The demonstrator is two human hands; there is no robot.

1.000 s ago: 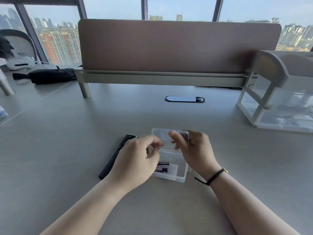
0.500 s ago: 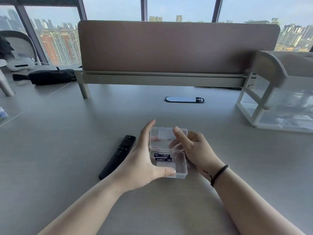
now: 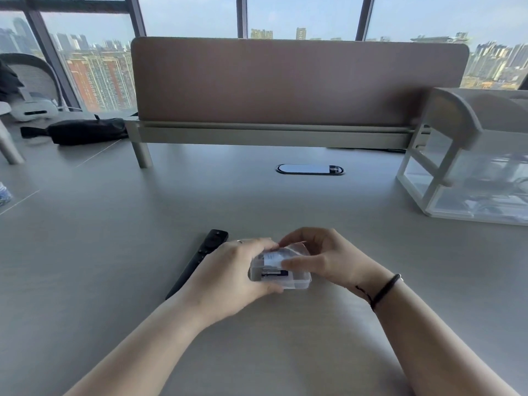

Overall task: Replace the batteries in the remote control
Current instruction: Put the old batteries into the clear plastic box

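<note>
Both hands, left hand [image 3: 228, 277] and right hand [image 3: 328, 260], are clasping the light, slippery clear battery case [image 3: 281, 271] by its edges, just right of the remote control [image 3: 200, 262].

A high-rise office: a grey table [image 3: 114, 252] with a fabric divider screen [image 3: 297, 81], a cable port [image 3: 310, 169], and floor-to-ceiling windows [image 3: 300, 15] over city towers

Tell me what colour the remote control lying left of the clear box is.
Black, all over: the remote control shows best in the head view, partly behind the left hand.
</note>
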